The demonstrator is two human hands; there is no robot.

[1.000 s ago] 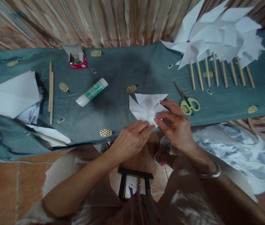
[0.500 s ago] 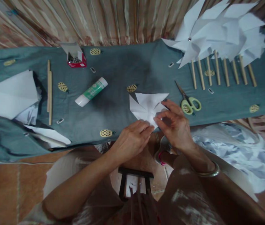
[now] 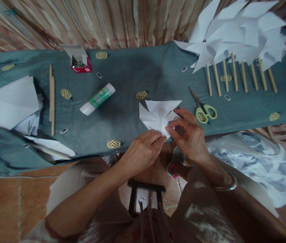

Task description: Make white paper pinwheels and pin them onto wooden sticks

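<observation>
Left hand (image 3: 143,148) and right hand (image 3: 190,136) pinch slit paper (image 3: 161,108), folding looks unfinished; mounted pinwheels (image 3: 231,37) at 2 o'clock look done, loose sticks (image 3: 53,108) at 9 o'clock unused.

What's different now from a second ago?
Nothing has visibly changed; only the view shifted slightly. The left hand and right hand still hold the white, pointed paper piece. The green-handled metal scissors, green-and-white cylindrical tube and open red cardboard box stayed put.
</observation>
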